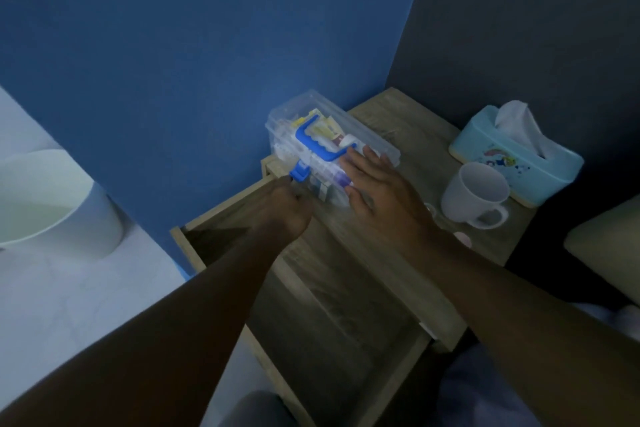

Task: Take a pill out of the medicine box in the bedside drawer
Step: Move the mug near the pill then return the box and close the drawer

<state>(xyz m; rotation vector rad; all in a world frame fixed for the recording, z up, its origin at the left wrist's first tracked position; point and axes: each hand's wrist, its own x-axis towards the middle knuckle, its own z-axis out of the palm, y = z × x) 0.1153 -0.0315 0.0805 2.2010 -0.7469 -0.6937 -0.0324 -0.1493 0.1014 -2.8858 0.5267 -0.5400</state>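
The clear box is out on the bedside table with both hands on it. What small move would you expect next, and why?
Probably flipping the blue latch up. The left hand pinches at it, the right hand lies flat on the medicine box to steady it, and the lid looks closed.

The wooden bedside table (408,114) carries, directly on its top, a clear medicine box (322,146) with a blue handle by the wall — a white mug (474,196) and a pale blue tissue box (516,156) nearby.
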